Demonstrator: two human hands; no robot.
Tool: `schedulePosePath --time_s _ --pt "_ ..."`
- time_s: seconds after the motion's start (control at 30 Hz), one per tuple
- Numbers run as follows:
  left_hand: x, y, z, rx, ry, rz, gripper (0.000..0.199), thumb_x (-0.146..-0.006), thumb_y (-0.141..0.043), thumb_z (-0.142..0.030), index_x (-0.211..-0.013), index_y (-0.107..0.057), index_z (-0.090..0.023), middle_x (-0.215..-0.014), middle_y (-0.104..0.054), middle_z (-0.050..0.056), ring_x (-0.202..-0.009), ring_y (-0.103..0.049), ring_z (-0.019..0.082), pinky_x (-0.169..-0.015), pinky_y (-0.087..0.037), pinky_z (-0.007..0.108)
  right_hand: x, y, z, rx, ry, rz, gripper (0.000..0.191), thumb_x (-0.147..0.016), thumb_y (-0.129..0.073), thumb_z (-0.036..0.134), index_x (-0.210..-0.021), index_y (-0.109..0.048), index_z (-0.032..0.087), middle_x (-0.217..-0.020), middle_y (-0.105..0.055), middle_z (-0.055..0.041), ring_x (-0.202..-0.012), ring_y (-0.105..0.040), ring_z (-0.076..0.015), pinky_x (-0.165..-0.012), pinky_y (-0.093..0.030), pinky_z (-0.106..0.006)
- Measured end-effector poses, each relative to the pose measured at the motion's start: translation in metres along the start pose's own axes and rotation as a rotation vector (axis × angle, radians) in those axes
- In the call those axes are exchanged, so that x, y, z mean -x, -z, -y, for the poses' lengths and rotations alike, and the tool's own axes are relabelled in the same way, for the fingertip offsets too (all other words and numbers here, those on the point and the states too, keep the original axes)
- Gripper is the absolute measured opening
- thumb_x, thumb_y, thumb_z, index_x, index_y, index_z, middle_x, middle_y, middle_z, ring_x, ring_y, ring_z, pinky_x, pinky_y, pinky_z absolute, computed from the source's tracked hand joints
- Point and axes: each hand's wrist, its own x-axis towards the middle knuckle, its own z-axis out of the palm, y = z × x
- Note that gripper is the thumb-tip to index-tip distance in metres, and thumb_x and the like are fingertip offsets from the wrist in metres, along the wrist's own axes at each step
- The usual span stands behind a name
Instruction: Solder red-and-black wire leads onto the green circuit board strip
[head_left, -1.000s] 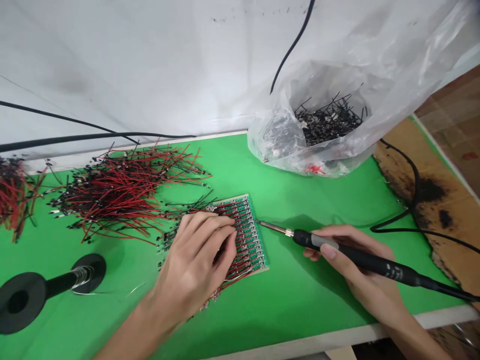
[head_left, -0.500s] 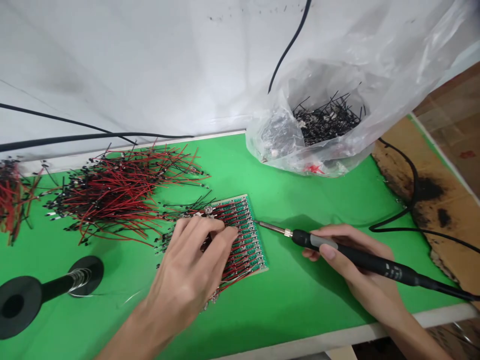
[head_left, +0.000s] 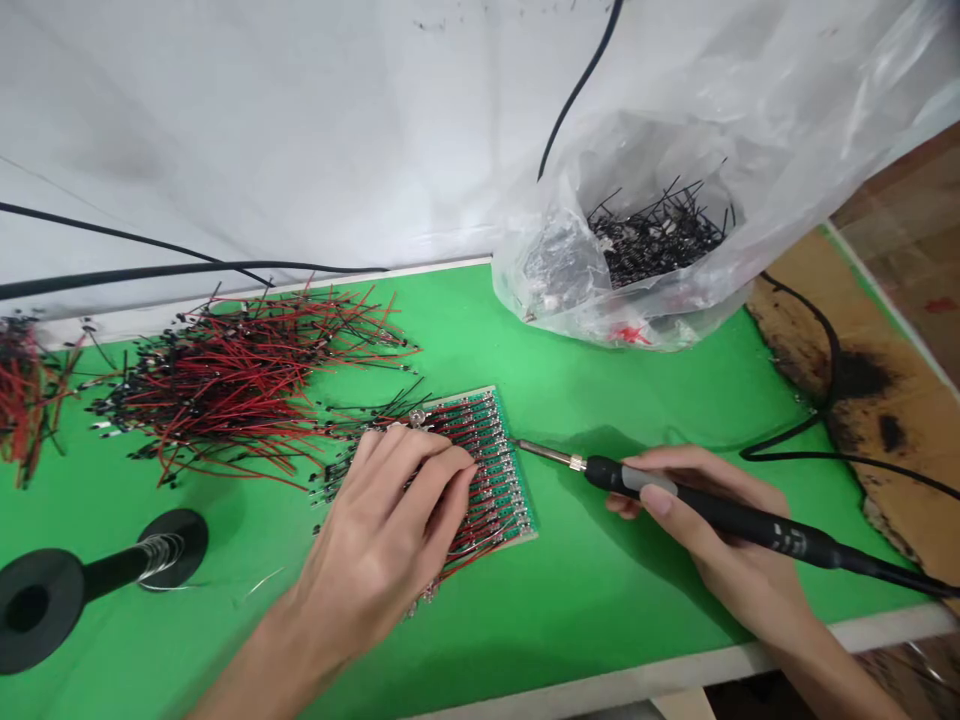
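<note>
My right hand [head_left: 712, 530] grips a black soldering iron [head_left: 720, 512] like a pen. The iron's metal tip is at the right edge of a green circuit board [head_left: 517, 500], near the ends of its solder pads. Rows of red and black wires [head_left: 480, 540] lie across the board. My left hand [head_left: 397, 510] rests over the board's left part, thumb and index finger pinched together just above the wires. Whatever is between those fingertips is hidden. Black-tipped wire ends stick out to the left from under this hand.
A heap of red and black wires [head_left: 232, 390] lies behind on the green mat [head_left: 622, 400]. To the left is a black solder spool [head_left: 172, 550] with a thin loose strand. A clear plastic bag [head_left: 660, 310] holds black parts. Scorched cardboard [head_left: 862, 400] and the iron's cable are at right.
The thumb and index finger of my left hand have shifted slightly and drawn closer together over the wires. My right hand and the soldering iron are almost where they were.
</note>
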Motion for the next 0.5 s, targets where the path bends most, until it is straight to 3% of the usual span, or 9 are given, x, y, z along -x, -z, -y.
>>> schedulePosePath --time_s 0.2,0.37,0.5 --pt "-0.0003 0.0025 0.0004 -0.029 -0.007 0.024 0.019 -0.092 -0.066 -0.005 -0.108 -0.060 -0.015 -0.100 -0.064 0.004 -0.091 -0.055 0.016 -0.084 -0.043 0.036 0.0009 -0.0001 0.0008 -0.005 -0.044 -0.044 0.012 -0.090 -0.076 0.035 -0.100 -0.075 0.028 -0.083 -0.077 -0.0025 -0.071 -0.076 -0.0165 -0.067 -0.062 -0.022" --pt "0.0008 0.0057 0.0011 -0.056 -0.016 0.055 0.020 -0.095 -0.062 -0.007 -0.113 -0.060 -0.015 -0.102 -0.063 0.005 -0.093 -0.055 0.017 -0.087 -0.043 0.037 0.0009 0.0021 -0.0019 0.006 -0.002 0.020 0.011 -0.091 -0.076 0.032 -0.101 -0.075 0.027 -0.084 -0.078 -0.0031 -0.073 -0.077 -0.0170 -0.068 -0.062 -0.022" --pt "0.0009 0.0058 0.0031 -0.079 -0.039 0.091 0.020 -0.095 -0.062 -0.007 -0.115 -0.059 -0.013 -0.104 -0.062 0.007 -0.094 -0.054 0.019 -0.087 -0.045 0.038 0.0013 -0.0025 0.0031 -0.004 -0.060 -0.054 0.013 -0.090 -0.077 0.036 -0.098 -0.076 0.026 -0.081 -0.077 -0.0028 -0.072 -0.076 -0.0163 -0.067 -0.061 -0.022"
